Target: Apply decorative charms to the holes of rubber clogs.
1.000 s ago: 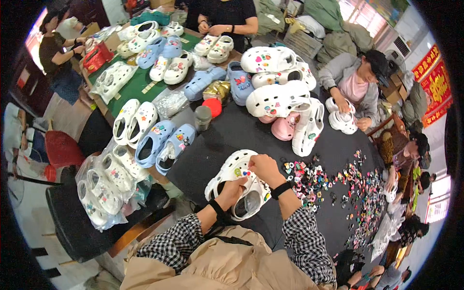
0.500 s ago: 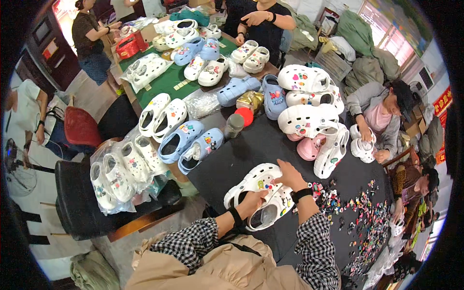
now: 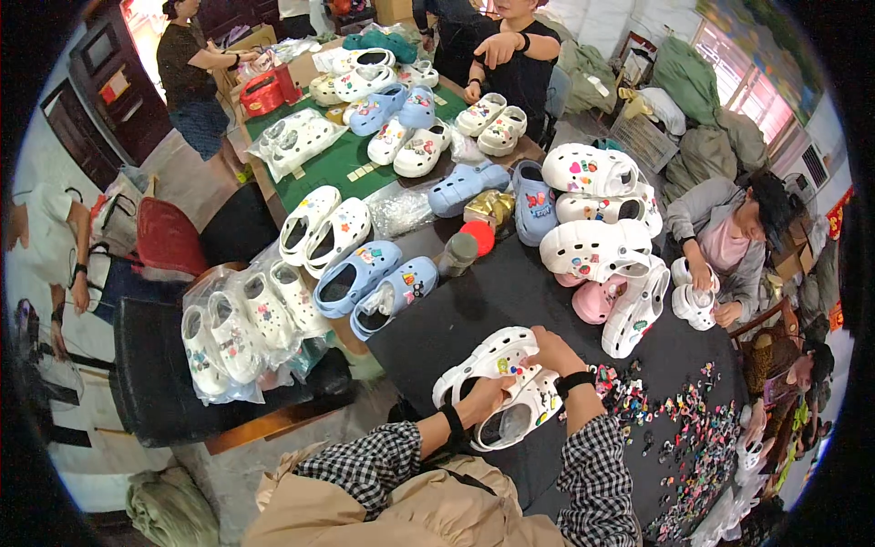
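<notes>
Several bagged white clogs (image 3: 239, 330) piled at far left on a dark chair (image 3: 155, 383), wrapped in clear plastic; beside them, to the right, two pale blue clogs (image 3: 374, 284) lying side by side at the near edge of the black table (image 3: 474, 301)

Near centre, a pair of white clogs (image 3: 499, 387) resting on that black table, just in front of the chest, toes pointing left and away. Left hand (image 3: 485, 397) curled over the nearer shoe's opening, fingers closed on its rim. Right hand (image 3: 553, 353) pressed down on the upper of the same pair, fingertips bent onto the surface near small coloured charms already seated there; cannot tell whether anything tiny is pinched between them

Probably light, moulded foam: springy rather than stiff, matt and not slippery, unlikely to break if dropped. Best taken by the thick collar around the foot opening or by the heel strap; squeezing the perforated upper would likely flex it and could pop charms loose

Farther right, a heap of small coloured charms (image 3: 679, 438) scattered across the table, near the right forearm. Beyond, stacked white clogs (image 3: 597, 246) and a pink one (image 3: 597, 299), then a seated person in a grey jacket (image 3: 720, 237) at far right handling another white shoe
</notes>
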### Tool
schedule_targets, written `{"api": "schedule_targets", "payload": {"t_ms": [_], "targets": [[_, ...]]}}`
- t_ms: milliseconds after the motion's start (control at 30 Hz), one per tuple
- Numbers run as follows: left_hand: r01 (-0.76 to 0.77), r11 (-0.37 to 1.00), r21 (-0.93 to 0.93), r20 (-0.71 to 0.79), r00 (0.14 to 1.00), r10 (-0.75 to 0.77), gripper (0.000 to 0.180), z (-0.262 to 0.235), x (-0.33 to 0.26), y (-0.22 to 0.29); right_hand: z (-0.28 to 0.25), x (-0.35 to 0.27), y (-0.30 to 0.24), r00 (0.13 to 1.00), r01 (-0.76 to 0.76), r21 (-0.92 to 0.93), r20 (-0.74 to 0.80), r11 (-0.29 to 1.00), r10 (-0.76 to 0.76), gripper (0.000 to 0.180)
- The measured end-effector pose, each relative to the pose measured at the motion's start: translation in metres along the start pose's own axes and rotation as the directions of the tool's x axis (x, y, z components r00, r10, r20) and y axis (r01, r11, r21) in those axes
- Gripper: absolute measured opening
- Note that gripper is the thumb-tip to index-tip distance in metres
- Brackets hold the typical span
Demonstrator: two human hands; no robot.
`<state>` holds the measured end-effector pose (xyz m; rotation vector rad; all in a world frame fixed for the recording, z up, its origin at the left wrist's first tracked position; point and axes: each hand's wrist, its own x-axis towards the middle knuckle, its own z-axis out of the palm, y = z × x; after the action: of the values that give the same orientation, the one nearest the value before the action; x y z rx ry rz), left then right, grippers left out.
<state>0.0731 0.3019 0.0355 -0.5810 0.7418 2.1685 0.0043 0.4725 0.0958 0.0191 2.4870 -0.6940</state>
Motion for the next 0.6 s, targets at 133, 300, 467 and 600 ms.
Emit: {"api": "schedule_targets", "payload": {"t_ms": [133, 300, 467, 600], "targets": [[-0.026, 0.998, 0.049, 0.014, 1.0, 0.026, 0.016, 0.02, -0.017, 0.012, 0.006, -0.001, 0.004, 0.999, -0.005, -0.071, -0.034, 0.997, 0.002, 0.076], [-0.156, 0.92, 0.359, 0.106, 0.986, 0.126, 0.014, 0.02, -0.029, 0.016, 0.014, -0.002, 0.008, 0.998, -0.045, -0.125, -0.038, 0.991, 0.041, 0.083], [0.004, 0.991, 0.137, 0.036, 0.999, -0.009, 0.014, 0.013, -0.018, 0.016, 0.019, -0.013, 0.013, 0.995, -0.027, -0.065, -0.093, 0.998, 0.021, 0.083], [-0.062, 0.996, 0.06, 0.127, 0.99, 0.054, 0.017, 0.002, -0.013, 0.011, 0.02, -0.022, 0.015, 0.982, 0.02, 0.021, -0.187, 1.0, -0.016, 0.079]]}}
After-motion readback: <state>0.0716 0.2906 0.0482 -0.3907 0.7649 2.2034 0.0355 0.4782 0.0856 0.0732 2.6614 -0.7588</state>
